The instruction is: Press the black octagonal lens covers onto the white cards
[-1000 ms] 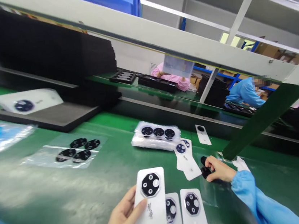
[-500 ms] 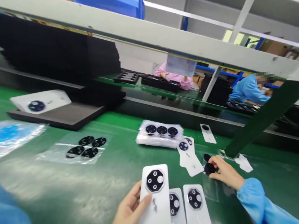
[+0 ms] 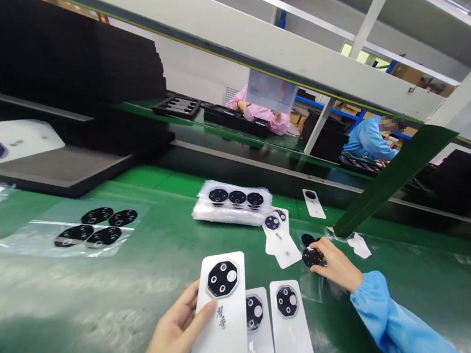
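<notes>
My left hand [image 3: 175, 335] is closed around a white phone back cover [image 3: 221, 338], its black octagonal camera plate facing up. Beside it on the green table lie two similar white panels [image 3: 289, 330], one partly hidden behind the held cover. At the right, my right hand [image 3: 336, 261] pinches the edge of a round black camera cover [image 3: 312, 257] that lies on a clear plastic sheet. Another black cover [image 3: 307, 240] sits just behind it. Two overlapping white phone panels [image 3: 285, 247] rest to the left of that hand.
A stack of clear-bagged black covers [image 3: 232, 202] stands mid-table. At left, several black covers [image 3: 103, 237] lie on a plastic bag, near a grey foam tray [image 3: 88, 166] bearing a white phone panel. A green slanted post [image 3: 394, 180] rises at right. Two co-workers are beyond the bench.
The camera view has shifted to the right, so most things appear further left. My left hand keeps hold of the phone back cover; my right hand stays at the black covers.
</notes>
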Motion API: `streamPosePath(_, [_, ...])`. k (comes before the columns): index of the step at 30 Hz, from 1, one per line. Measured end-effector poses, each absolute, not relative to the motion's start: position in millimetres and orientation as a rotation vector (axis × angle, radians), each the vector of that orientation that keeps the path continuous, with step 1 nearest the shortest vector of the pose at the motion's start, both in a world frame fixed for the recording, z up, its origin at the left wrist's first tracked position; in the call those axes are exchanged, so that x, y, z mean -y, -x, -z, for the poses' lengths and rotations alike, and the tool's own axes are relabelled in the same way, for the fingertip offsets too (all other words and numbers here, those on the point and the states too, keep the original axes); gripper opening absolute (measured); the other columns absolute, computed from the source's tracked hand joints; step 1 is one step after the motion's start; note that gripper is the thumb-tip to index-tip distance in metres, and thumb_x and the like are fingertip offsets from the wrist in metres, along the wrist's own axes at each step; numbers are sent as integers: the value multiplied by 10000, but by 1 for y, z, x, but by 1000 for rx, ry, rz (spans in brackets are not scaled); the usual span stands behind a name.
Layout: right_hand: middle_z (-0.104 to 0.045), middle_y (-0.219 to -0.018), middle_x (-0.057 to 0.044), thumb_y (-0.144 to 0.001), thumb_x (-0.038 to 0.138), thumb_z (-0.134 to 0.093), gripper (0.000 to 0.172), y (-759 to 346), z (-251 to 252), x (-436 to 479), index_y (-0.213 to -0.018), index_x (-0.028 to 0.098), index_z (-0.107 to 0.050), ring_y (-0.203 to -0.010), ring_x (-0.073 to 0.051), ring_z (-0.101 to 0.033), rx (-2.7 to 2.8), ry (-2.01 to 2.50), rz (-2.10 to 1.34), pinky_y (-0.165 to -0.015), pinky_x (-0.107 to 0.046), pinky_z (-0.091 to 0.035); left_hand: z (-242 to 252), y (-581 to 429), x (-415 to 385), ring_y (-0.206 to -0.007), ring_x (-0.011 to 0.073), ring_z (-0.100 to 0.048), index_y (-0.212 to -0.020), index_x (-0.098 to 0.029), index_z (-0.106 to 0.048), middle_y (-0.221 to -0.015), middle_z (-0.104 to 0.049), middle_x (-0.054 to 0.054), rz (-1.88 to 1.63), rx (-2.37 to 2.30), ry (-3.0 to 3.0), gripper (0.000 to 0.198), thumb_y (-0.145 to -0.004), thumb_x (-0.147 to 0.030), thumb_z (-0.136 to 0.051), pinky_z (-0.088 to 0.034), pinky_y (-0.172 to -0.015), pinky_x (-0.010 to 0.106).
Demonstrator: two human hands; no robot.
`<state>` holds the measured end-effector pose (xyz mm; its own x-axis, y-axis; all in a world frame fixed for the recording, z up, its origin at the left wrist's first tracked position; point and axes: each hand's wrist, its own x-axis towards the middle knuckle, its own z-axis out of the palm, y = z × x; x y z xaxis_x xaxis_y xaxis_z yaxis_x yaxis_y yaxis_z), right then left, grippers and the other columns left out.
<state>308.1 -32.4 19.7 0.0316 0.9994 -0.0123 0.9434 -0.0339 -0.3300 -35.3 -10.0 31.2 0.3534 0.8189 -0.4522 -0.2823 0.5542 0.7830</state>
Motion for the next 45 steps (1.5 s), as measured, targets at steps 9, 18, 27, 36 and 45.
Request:
streamPosePath(9, [-493, -1052, -75, -738, 163, -517, 333, -300, -21, 44, -1051, 212, -414, -923, -230, -573, 2039, 2010, -243, -836, -401, -479, -29, 35, 9, -659, 230, -692, -1285, -220, -428, -999, -725, 66, -778, -928, -700, 746, -643, -417, -755, -556, -595, 289])
streamPosePath(18, [-469, -1213, -93, -812, 258, -503, 365, -298, -37, 57, -1157, 253, -380, -1026, -242, -570, 2105, 1914, -167, -860, -380, -480, -27, 33, 11, -873, 254, -665, -1147, -169, -579, -1045, -700, 87, -901, -812, -764, 527, -686, -375, -726, -521, -713, 295])
streamPosePath(27, [-465, -1073, -83, -799, 208, -535, 368, -211, -71, 51, -1138, 260, -401, -917, -230, -555, 2145, 1611, -251, -759, -341, -506, -29, 32, 12, -910, 253, -652, -1143, -191, -585, -1063, -695, 68, -875, -831, -815, 510, -696, -404, -709, -513, -743, 287])
streamPosePath(36, [-446, -1020, -89, -746, 119, -536, 436, -192, -70, 41, -1150, 216, -402, -913, -234, -517, 2160, 1532, -272, -736, -356, -498, -23, 35, 11, -933, 275, -650, -1215, -203, -522, -1082, -689, 79, -830, -841, -797, 597, -695, -429, -706, -526, -765, 319])
streamPosePath(45, [-484, -994, -86, -744, 144, -546, 419, -190, -68, 38, -1140, 212, -426, -871, -232, -541, 2181, 1522, -200, -706, -356, -514, -24, 33, 11, -941, 266, -646, -1296, -210, -439, -1058, -697, 76, -861, -842, -799, 657, -719, -405, -686, -518, -773, 303])
